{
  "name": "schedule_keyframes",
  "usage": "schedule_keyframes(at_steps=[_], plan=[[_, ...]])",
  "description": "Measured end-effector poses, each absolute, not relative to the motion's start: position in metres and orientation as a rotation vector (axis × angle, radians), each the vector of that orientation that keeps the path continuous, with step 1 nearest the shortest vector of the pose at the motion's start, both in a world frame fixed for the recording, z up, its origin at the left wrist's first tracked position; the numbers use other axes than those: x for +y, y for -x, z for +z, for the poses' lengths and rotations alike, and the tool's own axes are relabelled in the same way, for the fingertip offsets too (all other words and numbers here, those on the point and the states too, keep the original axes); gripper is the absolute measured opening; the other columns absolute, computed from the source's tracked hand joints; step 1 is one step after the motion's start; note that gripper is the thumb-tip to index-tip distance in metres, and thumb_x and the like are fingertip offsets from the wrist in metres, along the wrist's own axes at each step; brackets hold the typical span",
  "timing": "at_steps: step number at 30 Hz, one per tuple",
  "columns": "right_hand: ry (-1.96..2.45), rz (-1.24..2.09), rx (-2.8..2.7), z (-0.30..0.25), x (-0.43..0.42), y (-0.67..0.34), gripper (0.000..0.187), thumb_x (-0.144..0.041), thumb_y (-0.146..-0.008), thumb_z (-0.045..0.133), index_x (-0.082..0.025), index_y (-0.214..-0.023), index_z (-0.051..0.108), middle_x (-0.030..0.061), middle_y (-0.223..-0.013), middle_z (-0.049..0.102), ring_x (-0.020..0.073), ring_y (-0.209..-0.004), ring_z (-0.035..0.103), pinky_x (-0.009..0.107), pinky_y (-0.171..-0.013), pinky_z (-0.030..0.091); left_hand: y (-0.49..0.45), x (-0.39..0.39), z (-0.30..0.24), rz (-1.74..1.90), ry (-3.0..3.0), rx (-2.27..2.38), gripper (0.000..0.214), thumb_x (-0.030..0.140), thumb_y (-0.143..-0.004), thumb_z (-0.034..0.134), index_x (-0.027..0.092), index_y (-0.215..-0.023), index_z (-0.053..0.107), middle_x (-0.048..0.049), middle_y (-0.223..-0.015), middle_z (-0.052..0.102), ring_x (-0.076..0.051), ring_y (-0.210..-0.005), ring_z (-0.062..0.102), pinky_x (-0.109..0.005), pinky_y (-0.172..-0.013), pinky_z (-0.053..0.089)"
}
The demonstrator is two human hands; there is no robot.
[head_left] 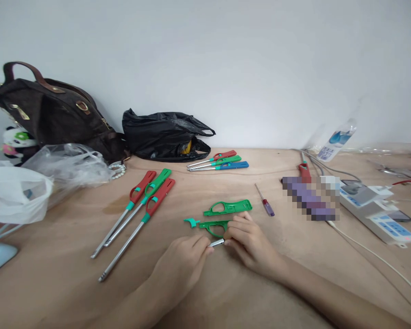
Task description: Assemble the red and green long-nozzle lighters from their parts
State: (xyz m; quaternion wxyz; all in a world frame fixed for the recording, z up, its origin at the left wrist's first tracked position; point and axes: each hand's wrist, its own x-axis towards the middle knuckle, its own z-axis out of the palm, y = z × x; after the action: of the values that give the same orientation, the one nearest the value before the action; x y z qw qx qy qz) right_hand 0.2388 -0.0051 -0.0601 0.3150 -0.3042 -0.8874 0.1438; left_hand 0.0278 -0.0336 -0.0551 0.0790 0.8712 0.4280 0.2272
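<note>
My left hand [187, 256] is closed on the left end of a short silver metal tube [217, 243]. At the tube's right end, the fingers of my right hand [246, 237] are pinched around it. Behind my right hand lies a green lighter handle half [208, 225], partly hidden by the fingers. A second green handle half [230, 207], its inner side up, rests just beyond. A small teal trigger piece [192, 222] is left of the nearer half. To the right, a screwdriver [267, 206] with a purple handle lies on the table.
Long-nosed lighters [150, 201] lie at left, with several more [228, 161] at the back. A black plastic bag [164, 137] and a dark handbag [55, 114] stand against the wall. At right are a power strip [376, 217], cables and a tilted bottle [337, 140].
</note>
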Motion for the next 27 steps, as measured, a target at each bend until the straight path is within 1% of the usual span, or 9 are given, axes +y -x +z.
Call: schedule_keyframes(at_steps=[4,10,14,17,20,27], plan=[[0.820,0.390,-2.333,-0.059,-0.005,-0.239,0.024,-0.017,-0.096,0.041,-0.019,-0.074,0.050,0.0025,-0.073,0.058,0.0178,-0.072,0.048,0.034,-0.072,0.033,-0.028,-0.032,-0.053,0.713,-2.589,1.261,0.027,0.018,-0.095,0.039,0.019,-0.071,0.052,0.0004,-0.064,0.059,-0.015,-0.056,0.058,-0.025,-0.052,0.037],[0.889,0.478,-2.309,-0.049,-0.005,-0.241,0.021,-0.017,-0.098,0.041,-0.019,-0.079,0.051,0.0016,-0.075,0.057,0.0172,-0.075,0.052,0.034,-0.074,0.034,-0.026,-0.024,-0.049,0.811,-2.450,1.214,0.020,0.018,-0.092,0.045,0.019,-0.075,0.055,0.0016,-0.066,0.060,-0.013,-0.056,0.054,-0.022,-0.052,0.037],[0.932,0.557,-2.277,-0.050,-0.003,-0.243,0.014,-0.018,-0.094,0.052,-0.020,-0.080,0.054,0.0004,-0.077,0.060,0.0166,-0.074,0.053,0.033,-0.075,0.034,-0.023,-0.021,-0.058,0.894,-2.444,1.178,0.018,0.021,-0.093,0.047,0.019,-0.081,0.058,0.0004,-0.071,0.062,-0.014,-0.062,0.058,-0.023,-0.055,0.040],[0.969,0.619,-2.260,-0.051,-0.001,-0.245,0.012,-0.019,-0.091,0.059,-0.021,-0.080,0.056,-0.0008,-0.075,0.061,0.0169,-0.072,0.053,0.033,-0.074,0.035,-0.022,-0.020,-0.063,0.952,-2.507,1.157,0.020,0.024,-0.096,0.045,0.019,-0.083,0.059,-0.0002,-0.071,0.063,-0.014,-0.062,0.057,-0.024,-0.056,0.041],[0.974,0.652,-2.257,-0.050,0.000,-0.246,0.011,-0.020,-0.090,0.061,-0.021,-0.080,0.057,-0.0013,-0.075,0.062,0.0170,-0.073,0.055,0.034,-0.075,0.036,-0.022,-0.019,-0.064,1.003,-2.585,1.145,0.022,0.026,-0.097,0.044,0.018,-0.082,0.059,-0.0007,-0.071,0.062,-0.014,-0.061,0.056,-0.024,-0.055,0.040],[0.951,0.715,-2.245,-0.047,0.000,-0.249,0.005,-0.022,-0.090,0.063,-0.021,-0.086,0.062,-0.0009,-0.080,0.067,0.0179,-0.079,0.059,0.036,-0.079,0.037,-0.020,-0.018,-0.063,1.057,-2.652,1.120,0.019,0.025,-0.098,0.045,0.019,-0.084,0.057,-0.0006,-0.074,0.063,-0.015,-0.064,0.055,-0.026,-0.057,0.039]])
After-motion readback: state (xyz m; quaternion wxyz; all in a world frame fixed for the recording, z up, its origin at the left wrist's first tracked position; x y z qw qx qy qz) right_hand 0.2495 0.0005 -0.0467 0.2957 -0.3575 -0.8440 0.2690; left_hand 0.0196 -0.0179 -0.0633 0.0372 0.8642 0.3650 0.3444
